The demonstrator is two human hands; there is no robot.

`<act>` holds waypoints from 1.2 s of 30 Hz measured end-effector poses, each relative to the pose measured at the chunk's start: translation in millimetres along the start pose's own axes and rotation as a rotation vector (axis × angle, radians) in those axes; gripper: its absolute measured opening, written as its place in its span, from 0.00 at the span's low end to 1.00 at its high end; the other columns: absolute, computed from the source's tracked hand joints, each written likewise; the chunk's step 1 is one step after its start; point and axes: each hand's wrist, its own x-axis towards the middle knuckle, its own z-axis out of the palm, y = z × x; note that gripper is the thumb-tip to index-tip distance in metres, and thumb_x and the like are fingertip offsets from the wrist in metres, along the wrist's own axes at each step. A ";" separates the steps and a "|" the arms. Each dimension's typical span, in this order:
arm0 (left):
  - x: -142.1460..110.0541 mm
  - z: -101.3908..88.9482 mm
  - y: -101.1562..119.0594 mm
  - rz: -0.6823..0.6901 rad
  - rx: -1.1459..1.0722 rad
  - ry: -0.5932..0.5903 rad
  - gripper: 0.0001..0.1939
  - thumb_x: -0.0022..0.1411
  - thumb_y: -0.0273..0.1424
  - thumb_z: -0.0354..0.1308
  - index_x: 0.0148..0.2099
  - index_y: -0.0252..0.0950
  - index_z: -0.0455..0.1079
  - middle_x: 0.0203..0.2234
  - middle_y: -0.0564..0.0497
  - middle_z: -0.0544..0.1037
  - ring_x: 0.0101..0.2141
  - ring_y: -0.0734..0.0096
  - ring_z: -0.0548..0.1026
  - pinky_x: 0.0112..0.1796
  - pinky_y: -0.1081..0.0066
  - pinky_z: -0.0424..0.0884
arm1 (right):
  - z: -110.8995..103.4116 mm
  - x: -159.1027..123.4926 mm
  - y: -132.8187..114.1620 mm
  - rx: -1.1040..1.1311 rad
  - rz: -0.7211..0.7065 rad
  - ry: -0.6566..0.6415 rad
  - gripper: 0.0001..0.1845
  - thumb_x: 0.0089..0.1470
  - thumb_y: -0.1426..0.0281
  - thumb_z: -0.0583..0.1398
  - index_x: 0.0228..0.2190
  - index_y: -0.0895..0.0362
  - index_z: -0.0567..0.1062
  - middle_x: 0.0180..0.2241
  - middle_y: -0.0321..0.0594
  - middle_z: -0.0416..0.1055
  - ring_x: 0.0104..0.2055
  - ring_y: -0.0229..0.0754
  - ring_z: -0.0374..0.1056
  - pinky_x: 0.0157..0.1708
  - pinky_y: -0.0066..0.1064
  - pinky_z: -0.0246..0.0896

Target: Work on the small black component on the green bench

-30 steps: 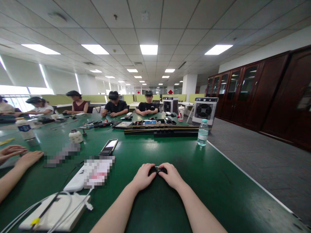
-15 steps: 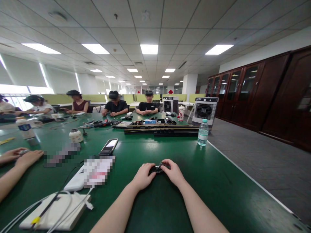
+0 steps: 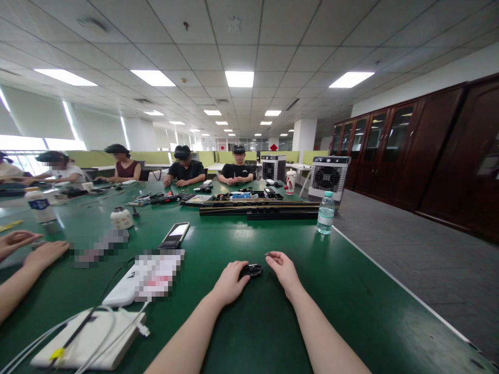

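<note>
A small black device with its inner parts showing (image 3: 253, 270) lies on the green table (image 3: 249, 332); its exact kind is not clear. My left hand (image 3: 233, 282) is closed around the device's left end, thumb in front and fingers behind. To the right, a short gap away from the device, my right hand (image 3: 284, 271) is raised a little. Its thumb and forefinger pinch a small dark flat piece (image 3: 268, 254), too small to name.
A water bottle (image 3: 325, 213) stands near the right edge. Long black rails (image 3: 280, 212) lie across the table ahead. To my left are a phone (image 3: 176, 235), white power banks (image 3: 89, 340) with cables, and a co-worker's hands (image 3: 42, 254). Several people sit opposite.
My right hand has moved right, off the black device, with the small dark piece between its fingertips. My left hand has stayed on the device.
</note>
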 end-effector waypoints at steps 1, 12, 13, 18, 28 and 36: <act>-0.2 -0.2 0.4 -0.001 0.000 -0.001 0.20 0.57 0.32 0.52 0.52 0.34 0.64 0.46 0.44 0.71 0.46 0.60 0.67 0.49 0.63 0.62 | -0.6 0.1 -1.2 0.006 0.023 0.018 0.18 0.32 0.62 0.67 0.27 0.57 0.72 0.31 0.42 0.76 0.37 0.46 0.71 0.36 0.34 0.63; -0.1 -0.8 1.4 -0.008 -0.010 -0.008 0.20 0.57 0.32 0.51 0.53 0.35 0.64 0.46 0.45 0.71 0.47 0.61 0.67 0.50 0.64 0.61 | -11.2 9.3 2.2 0.171 0.235 0.143 0.18 0.32 0.64 0.68 0.29 0.56 0.73 0.28 0.37 0.74 0.28 0.37 0.68 0.23 0.24 0.57; -0.1 -0.8 1.4 -0.008 -0.010 -0.007 0.20 0.57 0.32 0.51 0.53 0.35 0.64 0.46 0.45 0.71 0.47 0.60 0.67 0.50 0.64 0.61 | -11.3 9.3 1.5 0.196 0.240 0.152 0.17 0.33 0.64 0.68 0.29 0.56 0.73 0.29 0.37 0.74 0.28 0.36 0.68 0.22 0.24 0.58; -0.5 -1.6 1.8 -0.005 -0.016 -0.005 0.20 0.57 0.32 0.52 0.52 0.36 0.64 0.46 0.46 0.71 0.47 0.60 0.67 0.50 0.64 0.61 | -13.6 9.9 0.4 0.248 0.242 0.143 0.14 0.35 0.65 0.67 0.28 0.54 0.72 0.27 0.38 0.74 0.27 0.38 0.69 0.22 0.26 0.60; -0.7 -1.0 1.8 0.010 -0.008 0.004 0.19 0.57 0.32 0.52 0.52 0.34 0.64 0.45 0.45 0.72 0.46 0.60 0.67 0.49 0.64 0.61 | -19.8 13.5 5.7 0.278 0.233 0.108 0.14 0.37 0.64 0.67 0.29 0.54 0.72 0.27 0.39 0.75 0.27 0.39 0.70 0.24 0.29 0.64; -1.3 -2.4 3.6 0.010 -0.004 -0.001 0.19 0.58 0.32 0.52 0.52 0.34 0.64 0.46 0.45 0.72 0.46 0.60 0.67 0.49 0.63 0.62 | -19.9 12.9 4.5 0.316 0.239 0.117 0.14 0.36 0.64 0.68 0.28 0.55 0.72 0.25 0.38 0.75 0.26 0.38 0.70 0.24 0.28 0.65</act>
